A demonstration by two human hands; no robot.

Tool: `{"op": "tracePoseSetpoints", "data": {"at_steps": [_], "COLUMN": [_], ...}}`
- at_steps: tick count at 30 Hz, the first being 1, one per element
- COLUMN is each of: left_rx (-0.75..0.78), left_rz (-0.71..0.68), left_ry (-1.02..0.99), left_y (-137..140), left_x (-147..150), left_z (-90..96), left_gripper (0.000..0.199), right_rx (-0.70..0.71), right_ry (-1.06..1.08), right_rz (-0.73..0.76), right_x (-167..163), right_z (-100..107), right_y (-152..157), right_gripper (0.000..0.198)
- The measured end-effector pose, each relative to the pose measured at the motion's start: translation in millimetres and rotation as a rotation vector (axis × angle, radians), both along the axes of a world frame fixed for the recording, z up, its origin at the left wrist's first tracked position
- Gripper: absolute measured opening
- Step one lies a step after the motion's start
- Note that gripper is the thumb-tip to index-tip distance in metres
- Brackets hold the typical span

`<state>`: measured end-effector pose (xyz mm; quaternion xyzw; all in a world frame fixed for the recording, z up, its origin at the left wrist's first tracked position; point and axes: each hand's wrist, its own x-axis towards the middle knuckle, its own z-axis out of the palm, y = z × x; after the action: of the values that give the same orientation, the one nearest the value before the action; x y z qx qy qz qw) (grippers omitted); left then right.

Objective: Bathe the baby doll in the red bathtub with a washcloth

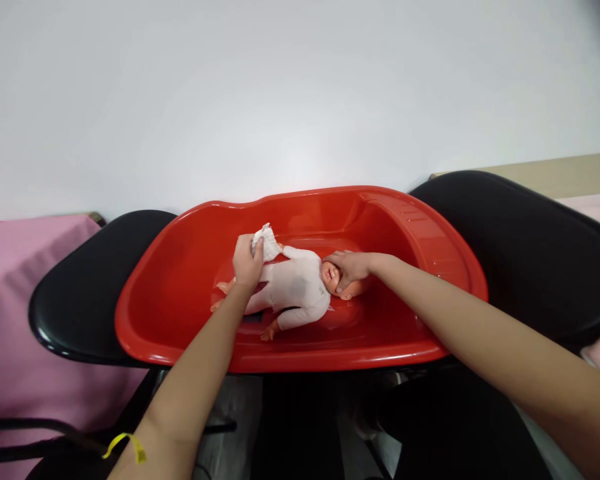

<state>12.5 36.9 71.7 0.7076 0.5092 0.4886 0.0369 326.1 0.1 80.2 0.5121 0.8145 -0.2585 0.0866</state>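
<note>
A baby doll [293, 283] in a pale outfit lies on its back in a red baby bathtub [175, 333], head to the right and feet to the left. A grey patch shows on its belly. My left hand [249, 260] is closed on a crumpled white cloth [266, 241], held above the doll's lower body near its far arm. My right hand [351, 267] rests on the doll's head, fingers over the forehead and eyes, thumb at the cheek nearer me. The doll's mouth and near ear remain visible.
The tub stands across black chair seats [90, 293], with another black seat [510, 253] at the right. A white wall [290, 100] rises behind. Pink cloth [25, 267] covers a surface at the left. A yellow tag [125, 445] hangs near my left forearm.
</note>
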Motion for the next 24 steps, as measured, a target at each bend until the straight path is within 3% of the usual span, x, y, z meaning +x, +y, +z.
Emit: {"op": "tracePoseSetpoints", "data": {"at_steps": [4, 9, 13, 18, 24], "left_rx": [0.013, -0.431, -0.590, -0.653, -0.549], "left_rz": [-0.178, -0.364, -0.425, -0.221, -0.388], "left_ry": [-0.047, -0.148, -0.144, 0.167, 0.355], "left_y": [-13, -17, -10, 2, 10], "left_x": [16, 18, 9, -6, -9], "left_z": [11.2, 5.9, -5.6, -24.4, -30.8], "left_gripper": [0.026, 0.049, 0.052, 0.028, 0.028], "right_rx": [-0.003, -0.013, -0.008, -0.009, -0.005], "right_ry": [-0.004, -0.010, -0.014, -0.001, -0.001], "right_rz": [-0.005, 0.007, 0.019, 0.021, 0.024], "right_x": [0, -2, -1, -1, -2], "right_z": [1, 5, 5, 4, 6], "right_y": [-1, -2, -1, -1, -3], "right_gripper": [0.097, 0.094, 0.093, 0.092, 0.093]}}
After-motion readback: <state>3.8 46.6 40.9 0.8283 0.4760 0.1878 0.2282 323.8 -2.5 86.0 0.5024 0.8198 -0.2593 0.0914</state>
